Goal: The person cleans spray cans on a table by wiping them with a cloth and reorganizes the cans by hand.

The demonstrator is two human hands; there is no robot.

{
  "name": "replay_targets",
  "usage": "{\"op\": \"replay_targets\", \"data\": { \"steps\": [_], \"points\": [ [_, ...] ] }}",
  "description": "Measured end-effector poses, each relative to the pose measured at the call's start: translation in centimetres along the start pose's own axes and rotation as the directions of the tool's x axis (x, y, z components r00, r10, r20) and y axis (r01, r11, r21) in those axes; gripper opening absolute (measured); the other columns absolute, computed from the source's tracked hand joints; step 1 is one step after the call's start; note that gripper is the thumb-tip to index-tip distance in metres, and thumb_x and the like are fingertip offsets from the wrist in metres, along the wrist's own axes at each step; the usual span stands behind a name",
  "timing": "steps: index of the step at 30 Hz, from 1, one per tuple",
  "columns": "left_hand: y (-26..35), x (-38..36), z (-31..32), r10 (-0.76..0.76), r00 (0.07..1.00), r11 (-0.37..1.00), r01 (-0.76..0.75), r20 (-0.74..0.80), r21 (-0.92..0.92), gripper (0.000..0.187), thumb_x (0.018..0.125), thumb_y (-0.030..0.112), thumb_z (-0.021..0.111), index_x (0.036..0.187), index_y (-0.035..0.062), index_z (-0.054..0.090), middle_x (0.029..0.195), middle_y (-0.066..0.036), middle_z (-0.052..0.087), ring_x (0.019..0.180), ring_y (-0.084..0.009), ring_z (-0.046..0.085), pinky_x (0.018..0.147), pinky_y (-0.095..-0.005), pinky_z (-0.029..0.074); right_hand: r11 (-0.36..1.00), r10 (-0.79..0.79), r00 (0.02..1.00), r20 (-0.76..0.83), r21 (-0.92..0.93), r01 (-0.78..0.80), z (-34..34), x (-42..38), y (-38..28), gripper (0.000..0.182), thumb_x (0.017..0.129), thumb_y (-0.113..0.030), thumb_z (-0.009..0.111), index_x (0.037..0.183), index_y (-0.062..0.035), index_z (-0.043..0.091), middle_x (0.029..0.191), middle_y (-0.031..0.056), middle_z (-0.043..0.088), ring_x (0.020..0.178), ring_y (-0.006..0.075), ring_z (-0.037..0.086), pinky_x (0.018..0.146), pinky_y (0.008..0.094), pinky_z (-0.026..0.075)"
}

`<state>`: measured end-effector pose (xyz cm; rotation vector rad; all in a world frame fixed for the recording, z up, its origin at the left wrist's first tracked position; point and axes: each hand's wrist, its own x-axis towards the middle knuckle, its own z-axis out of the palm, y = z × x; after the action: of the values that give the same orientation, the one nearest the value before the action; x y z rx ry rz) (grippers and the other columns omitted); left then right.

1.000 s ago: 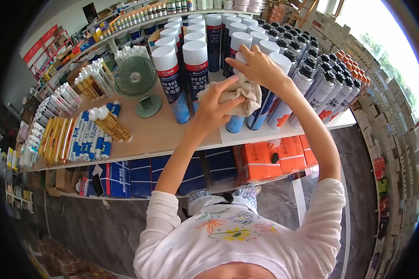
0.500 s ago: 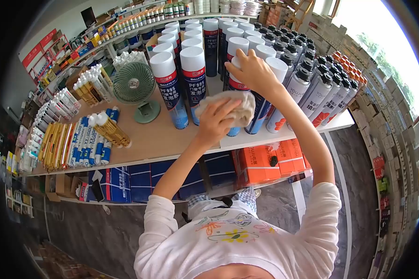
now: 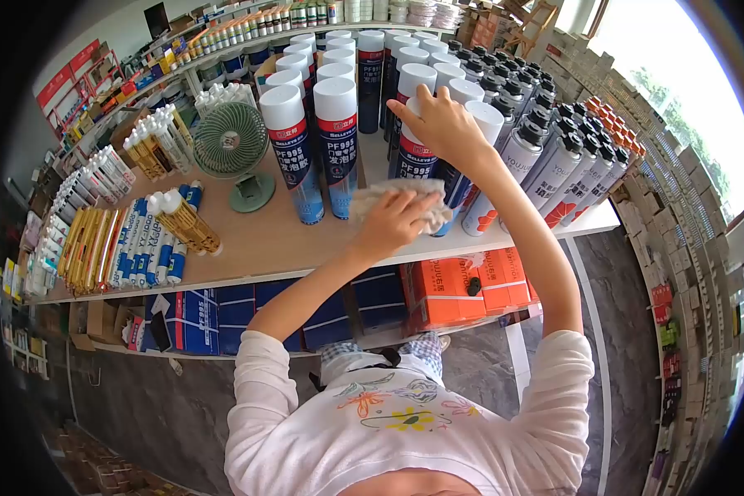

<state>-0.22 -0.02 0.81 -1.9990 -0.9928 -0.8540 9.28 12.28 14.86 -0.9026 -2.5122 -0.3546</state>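
Observation:
My left hand [image 3: 395,221] presses a crumpled off-white cloth [image 3: 431,213] against the lower part of a blue foam spray can [image 3: 416,164]. That can stands upright at the front of the table, its base hidden behind the cloth. Up at its white cap, the fingers of my right hand [image 3: 448,124] are wrapped round the top, covering most of it. Just left of the cloth stand two matching cans, the nearer one [image 3: 336,140] and another [image 3: 293,153], both with white caps and red-and-blue labels.
More white-capped cans fill the back of the table [image 3: 248,248]. Grey black-topped cans [image 3: 521,161] crowd the right side. A green fan [image 3: 231,140] and rows of sealant tubes [image 3: 145,248] stand to the left. Orange boxes [image 3: 446,289] and blue boxes [image 3: 322,310] sit underneath.
My left hand and the cloth have shifted slightly across the front of the can, uncovering more of its label. My right hand stays at the cap. The whole view has shifted a little left.

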Motion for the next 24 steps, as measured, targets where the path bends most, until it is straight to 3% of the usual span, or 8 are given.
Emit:
{"op": "replay_targets", "data": {
  "steps": [2, 7, 9, 11, 13, 17, 21, 24],
  "points": [
    [-1.5, 3.7, -2.1, -0.057, 0.990, 0.998, 0.056, -0.129, -0.014, 0.006, 0.073, 0.015, 0.066, 0.072, 0.0090, 0.068, 0.123, -0.001, 0.064, 0.095, -0.0207, 0.057, 0.080, -0.0347, 0.045, 0.962, -0.200, 0.979, 0.045, -0.179, 0.205, -0.9, -0.7, -0.2, 0.046, 0.094, -0.011, 0.051, 0.138, -0.0263, 0.051, 0.111, 0.0221, 0.051, 0.088, 0.0403, 0.060, 0.065, 0.0426, 0.058],
    [-2.0, 5.0, -2.2, -0.062, 0.988, 0.995, 0.072, -0.139, 0.065, 0.008, 0.072, 0.014, 0.066, 0.074, 0.0065, 0.068, 0.124, -0.001, 0.064, 0.096, -0.0208, 0.057, 0.079, -0.0347, 0.044, 0.941, -0.266, 0.964, 0.003, -0.215, 0.261, -0.3, -0.3, 0.3, 0.046, 0.093, -0.012, 0.052, 0.136, -0.0271, 0.052, 0.111, 0.0219, 0.052, 0.089, 0.0400, 0.060, 0.066, 0.0417, 0.058],
    [-0.5, 1.7, -1.0, 0.000, 0.998, 0.997, -0.005, 0.066, 0.076, 0.011, 0.070, 0.015, 0.065, 0.075, 0.0063, 0.068, 0.124, -0.003, 0.063, 0.100, -0.0208, 0.056, 0.080, -0.0355, 0.045, 0.959, -0.218, 0.975, 0.034, -0.176, 0.221, -0.1, -0.1, 0.5, 0.044, 0.093, -0.013, 0.052, 0.135, -0.0267, 0.053, 0.112, 0.0219, 0.052, 0.089, 0.0399, 0.059, 0.066, 0.0415, 0.058],
    [0.5, -2.9, 1.0, -0.003, 0.996, 1.000, 0.005, 0.092, -0.024, 0.010, 0.069, 0.014, 0.066, 0.074, 0.0057, 0.068, 0.125, -0.004, 0.063, 0.103, -0.0219, 0.055, 0.082, -0.0367, 0.045, 0.943, -0.305, 0.950, -0.062, -0.158, 0.292, -0.3, -0.5, 0.6, 0.035, 0.095, -0.019, 0.052, 0.130, -0.0222, 0.055, 0.110, 0.0234, 0.053, 0.088, 0.0417, 0.059, 0.067, 0.0445, 0.057],
    [0.0, -4.9, 0.8, 0.004, 0.994, 0.991, 0.011, 0.112, -0.133, 0.009, 0.069, 0.013, 0.067, 0.074, 0.0050, 0.067, 0.125, -0.005, 0.063, 0.106, -0.0229, 0.054, 0.084, -0.0380, 0.046, 0.958, 0.116, 0.993, -0.002, 0.266, -0.111, -1.4, -0.4, -0.6, 0.047, 0.092, -0.041, 0.056, 0.119, -0.0030, 0.054, 0.107, 0.0261, 0.056, 0.091, 0.0486, 0.061, 0.077, 0.0500, 0.053],
    [-2.1, -4.9, 0.0, -0.179, 0.983, 0.878, 0.178, 0.041, -0.445, 0.014, 0.063, -0.005, 0.070, 0.073, 0.0007, 0.061, 0.123, -0.009, 0.063, 0.108, -0.0303, 0.057, 0.084, -0.0413, 0.049, 0.951, 0.094, 0.993, -0.066, 0.302, -0.070, -1.6, -0.7, -0.7, 0.050, 0.087, -0.040, 0.061, 0.117, -0.0005, 0.054, 0.107, 0.0259, 0.057, 0.091, 0.0479, 0.062, 0.079, 0.0492, 0.051],
    [-2.8, -1.7, -1.2, -0.432, 0.876, 0.819, 0.282, -0.214, -0.500, 0.031, 0.060, -0.010, 0.066, 0.088, 0.0021, 0.064, 0.122, -0.013, 0.061, 0.109, -0.0308, 0.058, 0.089, -0.0380, 0.048, 0.917, -0.002, 0.995, -0.097, 0.398, 0.041, -1.0, -0.4, -0.4, 0.053, 0.083, -0.044, 0.065, 0.115, -0.0018, 0.058, 0.105, 0.0236, 0.059, 0.087, 0.0437, 0.065, 0.076, 0.0470, 0.054],
    [-1.3, -1.7, 0.1, -0.841, 0.519, 0.449, 0.510, -0.154, -0.734, 0.030, 0.071, -0.003, 0.072, 0.100, 0.0015, 0.066, 0.118, -0.014, 0.062, 0.102, -0.0280, 0.063, 0.089, -0.0338, 0.048, 0.900, -0.068, 0.993, -0.098, 0.424, 0.104, -1.0, 0.1, 0.0, 0.042, 0.084, -0.033, 0.063, 0.114, -0.0049, 0.059, 0.110, 0.0172, 0.061, 0.089, 0.0404, 0.063, 0.078, 0.0449, 0.052]
  ]
}}
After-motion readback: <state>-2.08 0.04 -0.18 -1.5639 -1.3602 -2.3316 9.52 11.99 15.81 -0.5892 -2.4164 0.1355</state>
